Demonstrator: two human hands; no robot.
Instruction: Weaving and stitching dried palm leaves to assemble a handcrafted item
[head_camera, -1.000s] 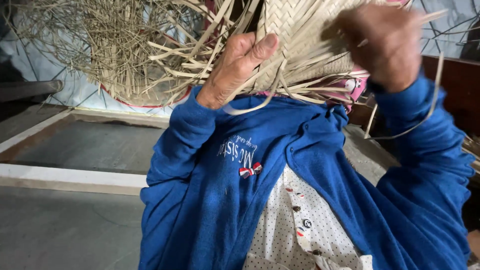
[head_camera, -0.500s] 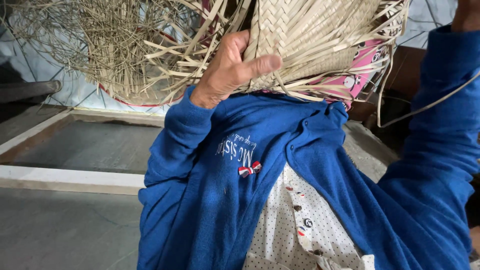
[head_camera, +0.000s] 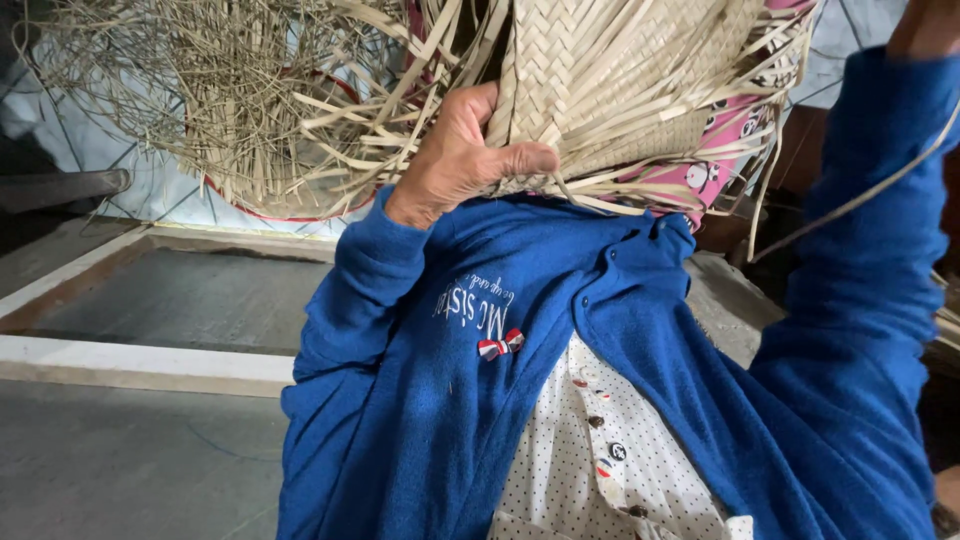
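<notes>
Two hands are up at chest height, but only your left hand (head_camera: 465, 150) shows fully: it is clenched on the lower edge of the woven straw mat (head_camera: 610, 80), thumb pressed across the plaited part. Your right hand (head_camera: 925, 25) is mostly out of frame at the top corner, so I cannot tell its grip; a loose strip (head_camera: 850, 200) runs toward it. The mat looks light, springy and brittle at the unwoven ends. Hold it by the tight weave, not the loose fringe (head_camera: 340, 110).

Half-woven straw mat (head_camera: 610, 80) — loose, frayed strips
</notes>
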